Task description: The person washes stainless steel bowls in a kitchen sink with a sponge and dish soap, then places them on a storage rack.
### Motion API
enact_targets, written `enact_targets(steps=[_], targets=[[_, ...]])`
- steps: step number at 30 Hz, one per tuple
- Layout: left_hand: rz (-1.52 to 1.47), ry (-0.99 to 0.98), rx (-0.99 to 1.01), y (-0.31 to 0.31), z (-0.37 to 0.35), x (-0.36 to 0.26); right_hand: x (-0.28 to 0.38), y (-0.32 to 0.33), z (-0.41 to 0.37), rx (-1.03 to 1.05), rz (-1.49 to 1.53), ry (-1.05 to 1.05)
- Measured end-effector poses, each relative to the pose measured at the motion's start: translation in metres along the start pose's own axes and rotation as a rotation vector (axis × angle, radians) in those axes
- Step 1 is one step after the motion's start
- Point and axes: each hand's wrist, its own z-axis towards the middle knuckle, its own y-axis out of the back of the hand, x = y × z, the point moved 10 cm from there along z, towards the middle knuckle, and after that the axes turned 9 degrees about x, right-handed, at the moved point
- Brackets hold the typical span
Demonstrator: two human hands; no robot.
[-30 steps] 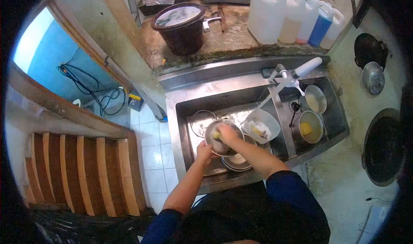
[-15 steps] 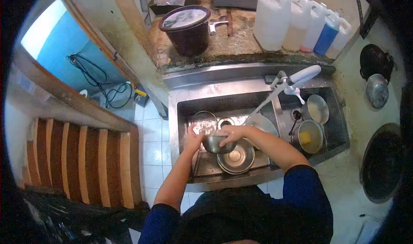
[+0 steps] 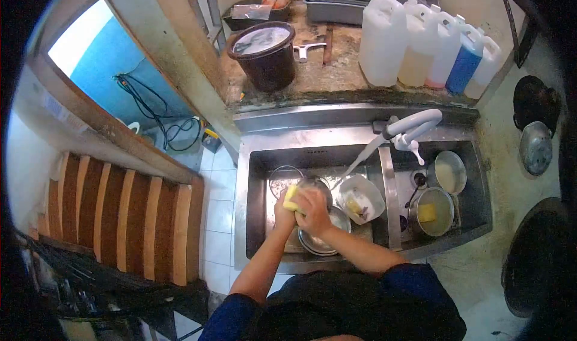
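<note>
Over the left basin [image 3: 256, 196], the left hand [image 3: 284, 216] meets the right hand [image 3: 314, 210], the right gripping a yellow sponge [image 3: 291, 199] between them; the left's grip is unclear. A metal bowl [image 3: 324, 190] sits at the right hand's far side, stacked bowls [image 3: 341, 225] nearer, then a white tub [image 3: 374, 192]. Farther right, a pot [image 3: 443, 221] stands in the right basin [image 3: 475, 202].

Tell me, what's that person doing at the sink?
A person has both hands over the left basin of a steel double sink. The left hand and right hand are close together, with a yellow sponge between them, partly covering a metal bowl; blur hides which hand grips what. Beside them in the basin are a whitish plastic tub with suds inside and stacked metal bowls.
</note>
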Motion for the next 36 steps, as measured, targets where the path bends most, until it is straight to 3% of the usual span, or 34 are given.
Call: enact_targets(steps=[1,2,5,8,9,12,13,16,17,18,20,22,23,25,26,27,28,29,32,34,36], targets=[[0.149,0.021,-0.014,0.003,-0.001,-0.003,0.001,0.004,-0.002,-0.014,-0.004,0.007],[0.297,0.037,-0.028,0.007,0.000,-0.021,-0.025,0.006,-0.001,-0.073,0.077,-0.112],[0.271,0.054,-0.084,0.010,-0.011,-0.042,-0.090,0.004,0.007,-0.160,0.309,-0.407],[0.226,-0.182,-0.164,0.012,-0.008,-0.065,0.005,0.030,0.027,-0.125,-0.033,-0.052],[0.208,-0.285,-0.189,0.014,-0.010,-0.074,0.011,0.038,0.029,-0.123,-0.085,-0.027],[0.390,-0.061,-0.016,0.009,-0.015,-0.070,-0.159,-0.036,-0.027,-0.236,0.478,-0.772],[0.362,-0.072,-0.031,0.009,-0.018,-0.066,-0.167,-0.056,-0.032,0.171,0.818,-1.066],[0.412,-0.126,-0.132,0.019,-0.013,-0.091,-0.088,0.008,-0.004,-0.311,0.255,-0.435],[0.299,-0.175,-0.147,0.020,-0.009,-0.085,-0.032,0.029,0.012,-0.243,0.029,-0.305],[0.339,-0.128,-0.119,0.019,-0.008,-0.083,-0.008,0.029,0.019,-0.117,0.008,-0.260],[0.420,-0.049,-0.061,0.020,-0.006,-0.082,-0.045,0.018,0.014,-0.246,0.148,-0.240],[0.425,-0.042,-0.063,0.020,-0.009,-0.081,-0.168,-0.056,-0.009,-0.096,0.690,-0.772],[0.391,-0.035,-0.065,0.017,-0.013,-0.086,-0.180,-0.070,-0.016,0.060,0.756,-0.956],[0.403,-0.015,-0.128,0.019,-0.010,-0.077,-0.127,-0.027,0.009,-0.090,0.329,-0.678],[0.235,0.037,-0.191,0.024,-0.004,-0.056,-0.084,-0.005,0.020,-0.157,0.117,-0.532],[0.066,0.090,-0.254,0.028,0.001,-0.033,-0.041,-0.009,0.026,-0.066,0.084,-0.293],[-0.106,0.145,-0.317,0.032,0.003,-0.009,-0.016,-0.021,0.015,-0.061,-0.030,-0.225],[-0.807,0.245,-0.092,0.011,0.010,0.015,0.007,-0.022,0.001,-0.012,-0.092,-0.021],[-1.059,0.496,-0.200,0.008,-0.005,0.010,0.019,0.002,-0.030,-0.031,-0.081,0.436],[-1.023,0.431,-0.246,0.013,-0.008,0.033,-0.011,0.010,-0.032,-0.055,0.047,0.281],[-0.873,0.409,-0.277,0.022,-0.021,0.025,-0.070,0.006,-0.033,-0.080,0.253,-0.173]])
